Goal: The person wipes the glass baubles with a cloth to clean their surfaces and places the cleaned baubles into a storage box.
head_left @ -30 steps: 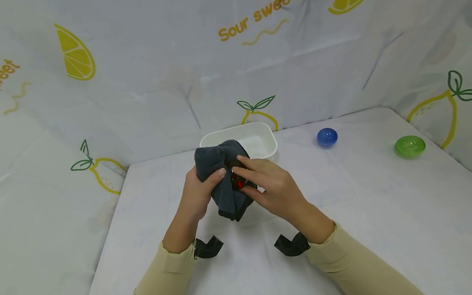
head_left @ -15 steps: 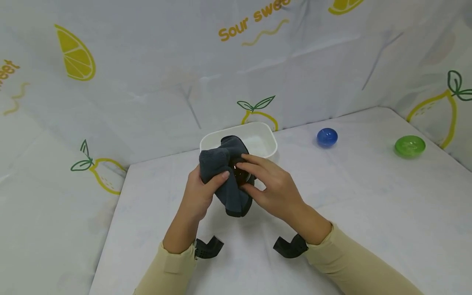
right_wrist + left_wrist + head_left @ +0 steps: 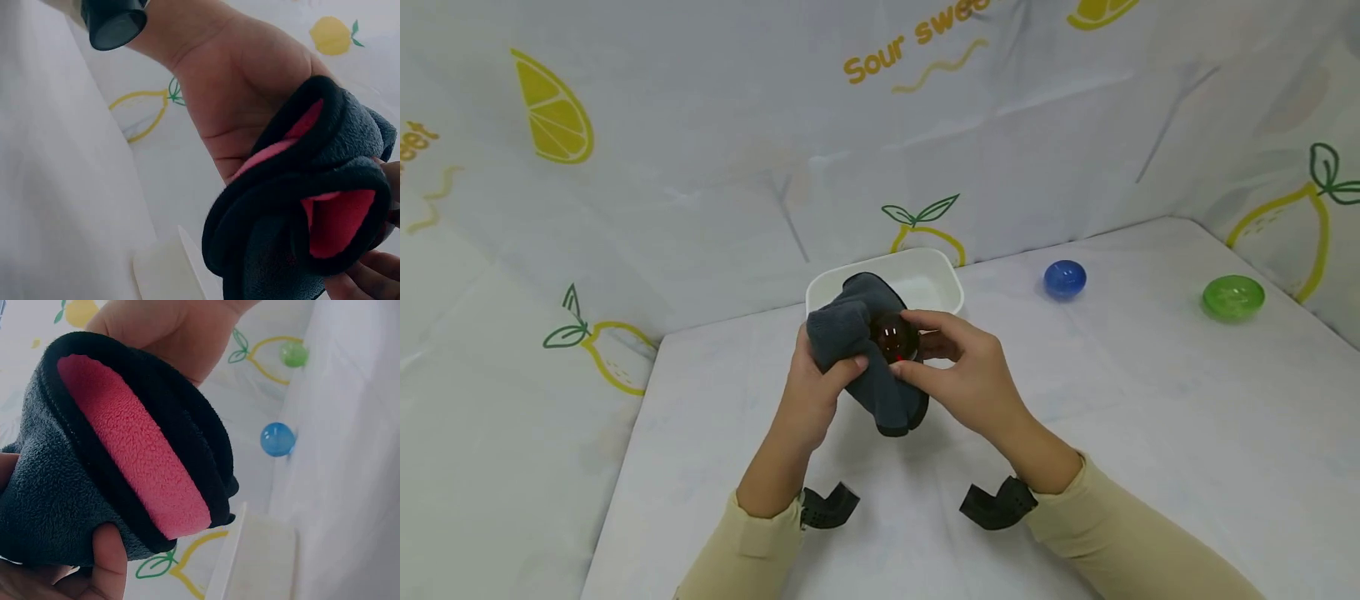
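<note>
My left hand [image 3: 808, 383] grips a fuzzy grey cloth [image 3: 838, 332] with black trim, its thumb on top. The cloth's pink inner side shows in both wrist views, where it hangs in folds. Nestled against the cloth is a dark red, shiny glass ball [image 3: 895, 335]. My right hand [image 3: 973, 367] pinches this ball from the right, thumb below and forefinger at its upper edge. Both hands hold these things raised above the table, in front of a white tub [image 3: 936, 283]. In the wrist views the cloth hides most of the ball.
A blue glass ball [image 3: 1064, 279] sits at the back of the white-covered table [image 3: 1112, 433], right of the tub. Farther right is a round green glass piece [image 3: 1234, 297]. A lemon-printed white curtain [image 3: 715, 150] rises behind. Black camera mounts [image 3: 997, 504] are on both wrists.
The cloth has moved slightly right and away from me. My right fingers have shifted to the ball's right side, so more of the red ball shows. The blue and green pieces stay put.
</note>
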The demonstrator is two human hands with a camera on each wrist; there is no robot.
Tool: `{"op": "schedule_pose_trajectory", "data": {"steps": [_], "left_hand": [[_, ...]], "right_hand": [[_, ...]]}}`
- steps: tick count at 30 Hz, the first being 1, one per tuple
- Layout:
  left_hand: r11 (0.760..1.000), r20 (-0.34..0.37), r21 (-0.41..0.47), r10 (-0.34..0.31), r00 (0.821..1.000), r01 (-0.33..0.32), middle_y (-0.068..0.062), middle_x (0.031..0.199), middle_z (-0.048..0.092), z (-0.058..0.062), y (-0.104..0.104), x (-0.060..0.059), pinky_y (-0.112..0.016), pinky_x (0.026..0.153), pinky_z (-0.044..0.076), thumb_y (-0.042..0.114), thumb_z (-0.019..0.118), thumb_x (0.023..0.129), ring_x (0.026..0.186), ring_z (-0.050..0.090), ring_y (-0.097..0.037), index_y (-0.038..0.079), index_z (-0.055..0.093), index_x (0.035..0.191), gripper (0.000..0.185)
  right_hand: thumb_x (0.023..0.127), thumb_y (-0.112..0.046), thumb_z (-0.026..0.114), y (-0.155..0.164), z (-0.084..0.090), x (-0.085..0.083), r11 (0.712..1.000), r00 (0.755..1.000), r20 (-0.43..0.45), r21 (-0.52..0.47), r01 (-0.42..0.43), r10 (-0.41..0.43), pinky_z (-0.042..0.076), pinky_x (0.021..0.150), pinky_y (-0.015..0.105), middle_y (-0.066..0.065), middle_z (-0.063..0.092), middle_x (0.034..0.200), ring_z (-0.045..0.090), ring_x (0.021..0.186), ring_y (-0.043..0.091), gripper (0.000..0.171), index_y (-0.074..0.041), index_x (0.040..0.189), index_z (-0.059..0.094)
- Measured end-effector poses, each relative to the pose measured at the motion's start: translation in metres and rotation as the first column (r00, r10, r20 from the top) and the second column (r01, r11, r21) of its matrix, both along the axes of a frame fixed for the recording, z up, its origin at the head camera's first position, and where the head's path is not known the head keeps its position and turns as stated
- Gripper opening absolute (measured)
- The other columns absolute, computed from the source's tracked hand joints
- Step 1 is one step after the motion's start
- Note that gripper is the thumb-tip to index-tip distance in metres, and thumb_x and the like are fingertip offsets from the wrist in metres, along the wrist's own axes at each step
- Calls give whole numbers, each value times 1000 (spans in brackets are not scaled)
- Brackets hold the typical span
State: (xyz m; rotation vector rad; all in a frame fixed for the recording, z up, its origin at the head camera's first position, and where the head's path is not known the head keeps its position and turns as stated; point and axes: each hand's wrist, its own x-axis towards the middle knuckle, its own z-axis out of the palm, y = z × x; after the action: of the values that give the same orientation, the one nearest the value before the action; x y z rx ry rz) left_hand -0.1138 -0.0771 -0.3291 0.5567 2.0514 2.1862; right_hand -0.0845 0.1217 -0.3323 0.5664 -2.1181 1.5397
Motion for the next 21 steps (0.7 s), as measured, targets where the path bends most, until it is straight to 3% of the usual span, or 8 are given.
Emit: {"op": "schedule_pose_trajectory", "data": {"steps": [4,7,13,21], "left_hand": [[999,-17,19,32,999,-32,-12,133,52,1,0,1,-30,95,53,5,65,87,115,57,-24,8,37,141,62],[998,-70,24,59,996,-58,-11,127,57,2,0,1,-33,92,55,1,68,85,111,60,-26,6,47,136,55],[995,-176,20,97,980,-95,-8,119,61,1,-1,0,-36,89,57,-3,71,84,108,60,-25,2,57,128,47],[993,-210,50,114,971,-106,-6,116,66,-1,-1,1,-37,88,57,-7,72,82,104,64,-24,-1,61,126,45]], "right_hand": [[78,-3,82,1,1,0,998,994,106,-68,-11,18,58,80,29,9,69,116,70,88,17,53,-8,127,64],[79,-5,81,1,2,0,996,989,147,-91,-3,16,58,79,26,9,69,116,69,87,17,52,-10,128,64],[77,-6,83,1,2,-1,988,980,198,-155,21,10,57,79,24,9,69,112,68,90,17,54,-8,126,60],[79,-2,80,1,2,-2,961,974,218,-276,-5,67,58,82,27,11,69,110,69,95,19,43,-5,118,62]]}}
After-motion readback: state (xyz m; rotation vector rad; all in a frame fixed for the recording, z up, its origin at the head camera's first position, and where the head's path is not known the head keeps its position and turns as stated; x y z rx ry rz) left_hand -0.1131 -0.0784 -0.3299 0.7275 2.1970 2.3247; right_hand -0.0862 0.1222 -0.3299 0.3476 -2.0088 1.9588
